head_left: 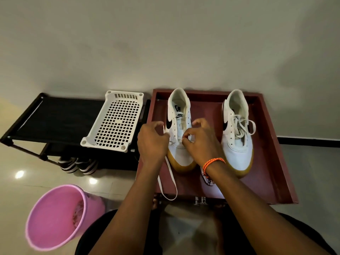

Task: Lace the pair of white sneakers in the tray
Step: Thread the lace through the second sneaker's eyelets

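Two white sneakers with black swooshes and tan soles stand toes toward me in a dark red tray [270, 144]. The right sneaker [237, 140] has its lace threaded and loosely tied. The left sneaker [179, 116] has open eyelets, with a white lace [170, 179] through the lowest ones. My right hand [201, 142] pinches one lace end over the lower eyelets. My left hand [152, 140] holds the other part of the lace at the shoe's left side; its long tail loops down to the tray's front edge.
A white perforated plastic basket [116, 122] sits on a black shoe rack [55, 116] left of the tray, with striped shoes [77, 164] beneath. A pink bucket [58, 216] stands at the lower left on the glossy tiled floor. A wall rises behind.
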`<state>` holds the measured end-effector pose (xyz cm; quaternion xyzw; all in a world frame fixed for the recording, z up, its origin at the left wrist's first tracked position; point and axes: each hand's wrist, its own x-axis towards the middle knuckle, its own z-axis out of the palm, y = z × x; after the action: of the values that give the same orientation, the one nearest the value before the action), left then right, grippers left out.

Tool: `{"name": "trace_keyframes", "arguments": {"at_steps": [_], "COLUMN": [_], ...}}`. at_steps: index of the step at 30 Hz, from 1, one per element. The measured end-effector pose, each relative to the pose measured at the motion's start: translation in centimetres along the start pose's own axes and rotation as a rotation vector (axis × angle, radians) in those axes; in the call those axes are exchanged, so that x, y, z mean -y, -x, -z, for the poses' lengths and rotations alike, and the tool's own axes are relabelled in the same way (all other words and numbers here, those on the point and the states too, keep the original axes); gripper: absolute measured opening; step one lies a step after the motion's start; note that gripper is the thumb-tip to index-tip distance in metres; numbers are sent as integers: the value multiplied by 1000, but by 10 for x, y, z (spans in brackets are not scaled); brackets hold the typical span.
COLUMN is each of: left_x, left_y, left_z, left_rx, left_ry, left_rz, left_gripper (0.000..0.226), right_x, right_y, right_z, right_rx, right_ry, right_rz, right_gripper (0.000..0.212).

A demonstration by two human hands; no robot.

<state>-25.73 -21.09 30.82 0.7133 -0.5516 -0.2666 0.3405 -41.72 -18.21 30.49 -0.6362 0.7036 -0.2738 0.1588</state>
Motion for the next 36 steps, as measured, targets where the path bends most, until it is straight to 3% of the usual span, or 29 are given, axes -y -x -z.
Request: {"name": "trace_keyframes", "arguments": {"at_steps": [5,11,18,26,31,36], "left_x": [2,6,8,-1,2,-1], "left_y": [-6,-7,-10,-9,-12,-11], "left_z": [-3,-3,2,0,-1,-2], "left_rx": [119,207,231,251,249,258], "left_ry": [-124,-178,-178,-29,-49,-129], "left_rz": [-81,-52,-106,-182,-186,-186], "left_gripper": [11,13,5,32,15,18], "right_x": [7,13,11,11,9,5], "right_y": [-12,-16,-20,-21,-21,-25], "right_z": [-3,-1,0,4,5,4], "right_rx": [-8,65,107,58,59,46], "right_ry": [182,212,132,56,-12,-100], "right_rz": [53,28,41,141,128,100], "right_gripper": [8,11,9,13,10,5]}}
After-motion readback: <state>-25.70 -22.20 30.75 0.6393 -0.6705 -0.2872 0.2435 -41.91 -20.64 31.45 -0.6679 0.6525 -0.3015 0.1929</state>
